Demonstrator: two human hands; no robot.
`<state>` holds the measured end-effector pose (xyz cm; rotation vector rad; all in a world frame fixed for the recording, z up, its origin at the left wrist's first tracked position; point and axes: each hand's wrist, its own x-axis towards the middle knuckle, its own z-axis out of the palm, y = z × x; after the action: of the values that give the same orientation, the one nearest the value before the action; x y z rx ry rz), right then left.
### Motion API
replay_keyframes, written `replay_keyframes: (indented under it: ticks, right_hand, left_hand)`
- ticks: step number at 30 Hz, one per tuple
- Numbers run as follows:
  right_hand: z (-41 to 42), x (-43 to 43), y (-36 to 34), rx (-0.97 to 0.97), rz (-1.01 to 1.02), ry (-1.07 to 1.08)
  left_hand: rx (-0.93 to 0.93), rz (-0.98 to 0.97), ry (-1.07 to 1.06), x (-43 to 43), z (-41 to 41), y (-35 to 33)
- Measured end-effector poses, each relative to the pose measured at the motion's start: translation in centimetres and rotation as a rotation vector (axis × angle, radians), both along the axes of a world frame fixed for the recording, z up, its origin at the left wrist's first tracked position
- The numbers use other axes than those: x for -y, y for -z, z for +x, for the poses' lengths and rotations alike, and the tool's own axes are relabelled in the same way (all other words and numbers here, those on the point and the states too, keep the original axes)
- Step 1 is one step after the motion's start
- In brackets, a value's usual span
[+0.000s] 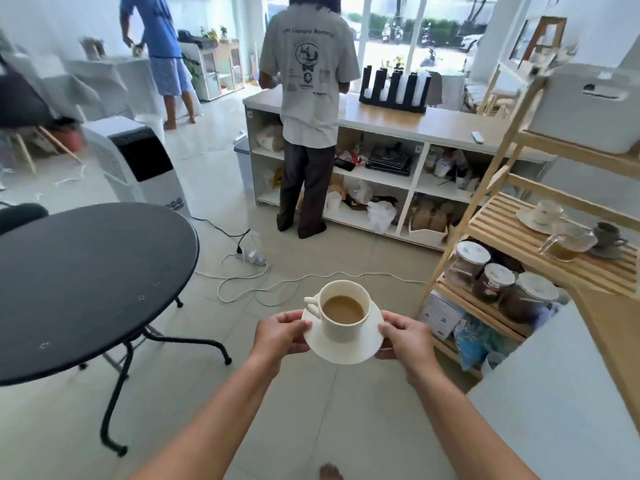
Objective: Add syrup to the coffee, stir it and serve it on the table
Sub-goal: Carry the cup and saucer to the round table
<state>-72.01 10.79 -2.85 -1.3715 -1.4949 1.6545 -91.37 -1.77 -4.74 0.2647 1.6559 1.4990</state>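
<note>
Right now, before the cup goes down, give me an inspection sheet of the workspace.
Surface: round black table at left, top bare.
Job's things: white cup of milky coffee upright on its saucer, carried above the floor; syrup and stirrer: nothing seen.
Clutter: jars and cups on the wooden shelf at right.
Grippers: left hand and right hand grip opposite saucer edges.
Cables: white cords and a power strip lie on the floor ahead.
Surroundings: two people stand ahead, backs turned; floor cooler beside the table.

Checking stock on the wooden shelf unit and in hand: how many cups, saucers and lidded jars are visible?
Cups: 3 (held cup, white cup, grey cup)
Saucers: 3 ()
Lidded jars: 3 ()
Total: 9
</note>
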Motion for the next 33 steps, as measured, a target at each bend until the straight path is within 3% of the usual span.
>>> replay_keyframes:
  ticks: [18, 33]
  right_hand:
    - [-25.6, -9.7, 0.9, -0.021, -0.011, -0.522]
    - [-43.5, -4.7, 3.4, -0.022, -0.023, -0.724]
  left_hand:
    - [0.018, -0.05, -0.565, -1.9, -16.0, -0.3]
    - [0.056, -0.025, -0.785, 4.7, -28.6, 0.4]
